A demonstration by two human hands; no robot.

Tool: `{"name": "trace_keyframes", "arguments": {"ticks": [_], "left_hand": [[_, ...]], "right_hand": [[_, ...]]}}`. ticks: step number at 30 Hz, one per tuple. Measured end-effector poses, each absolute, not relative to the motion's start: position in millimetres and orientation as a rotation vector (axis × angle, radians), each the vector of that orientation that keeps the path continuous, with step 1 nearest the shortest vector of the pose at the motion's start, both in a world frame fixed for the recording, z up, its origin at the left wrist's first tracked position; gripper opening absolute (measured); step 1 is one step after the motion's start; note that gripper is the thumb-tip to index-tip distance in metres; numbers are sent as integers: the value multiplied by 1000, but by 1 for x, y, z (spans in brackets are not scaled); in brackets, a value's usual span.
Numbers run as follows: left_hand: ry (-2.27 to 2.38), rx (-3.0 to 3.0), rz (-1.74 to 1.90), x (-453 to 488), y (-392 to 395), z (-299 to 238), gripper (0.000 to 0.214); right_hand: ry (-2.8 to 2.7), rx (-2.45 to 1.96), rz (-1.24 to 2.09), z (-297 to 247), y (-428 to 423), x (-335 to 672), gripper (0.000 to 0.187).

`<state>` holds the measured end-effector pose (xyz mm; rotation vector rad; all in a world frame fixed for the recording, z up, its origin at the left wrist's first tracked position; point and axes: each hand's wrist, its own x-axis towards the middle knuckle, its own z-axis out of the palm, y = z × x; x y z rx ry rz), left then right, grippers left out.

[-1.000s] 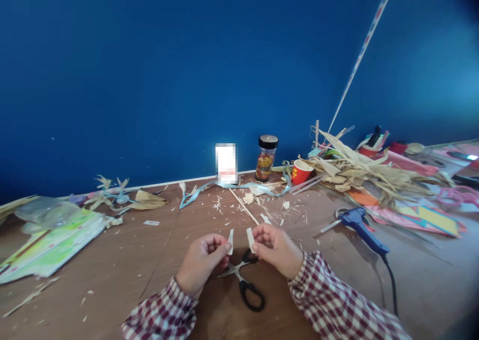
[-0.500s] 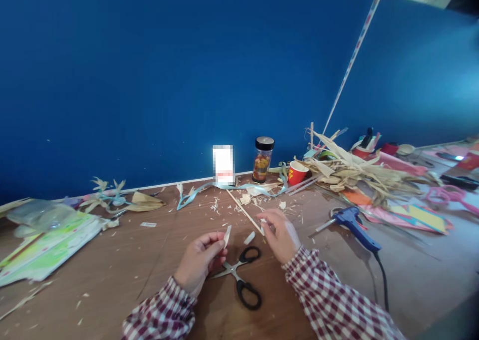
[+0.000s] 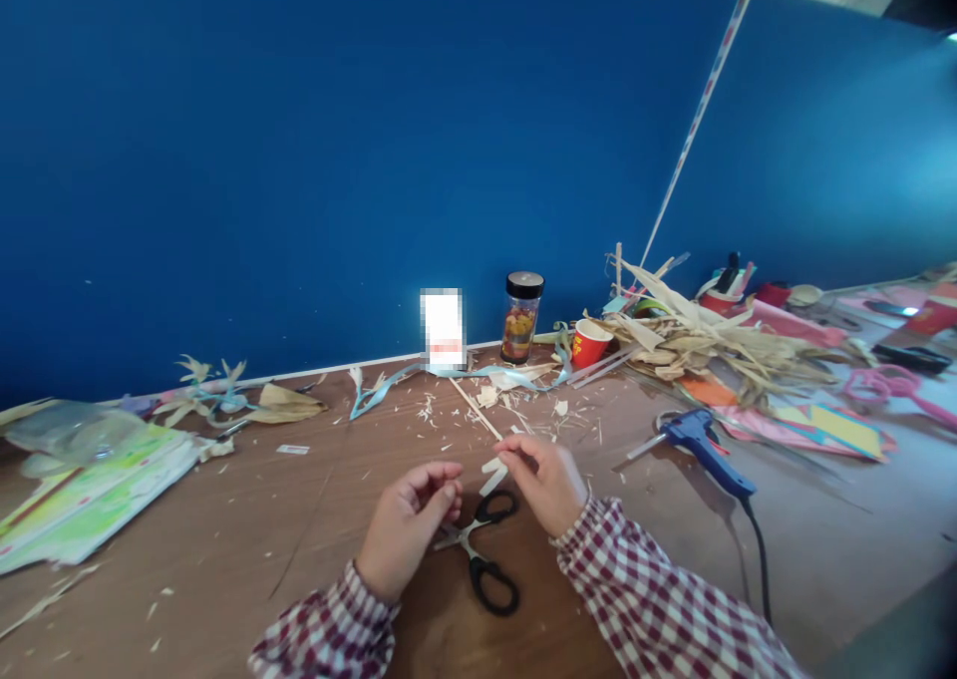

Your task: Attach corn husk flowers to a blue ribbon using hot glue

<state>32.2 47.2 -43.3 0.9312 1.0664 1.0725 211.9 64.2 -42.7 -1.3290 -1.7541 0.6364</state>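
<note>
My left hand is closed, thumb tip against curled fingers, with no strip showing between them. To its right, my right hand pinches thumb and forefinger together at one end of a short pale husk strip. A second pale strip lies just below it, partly overlapping in view. Black-handled scissors lie spread on the table between my hands, their blade tips hidden behind my left hand. A thin wooden stick runs toward my right fingertips, where its near end is hidden.
A blue glue gun with a cord lies to the right. Beyond it are dried corn husks, a red paper cup and a lidded jar. Blue ribbon and husk scraps lie near the wall. A green-and-white sheet is at left.
The pale strip has left my left hand and now shows at my right fingertips. My right hand has moved left and slightly down. The scissors stay put.
</note>
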Motion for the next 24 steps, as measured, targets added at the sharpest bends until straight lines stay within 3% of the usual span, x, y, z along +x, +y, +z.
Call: {"name": "trace_keyframes", "arguments": {"ticks": [6, 16, 24], "left_hand": [[659, 491, 1120, 27, 48, -35, 21], [656, 688, 1228, 43, 35, -32, 19], [975, 1042, 1254, 41, 34, -40, 29]], "right_hand": [[-1881, -1264, 280, -40, 62, 212, 22], [-1700, -1101, 865, -30, 29, 173, 12], [-1723, -1070, 852, -32, 29, 175, 14]]}}
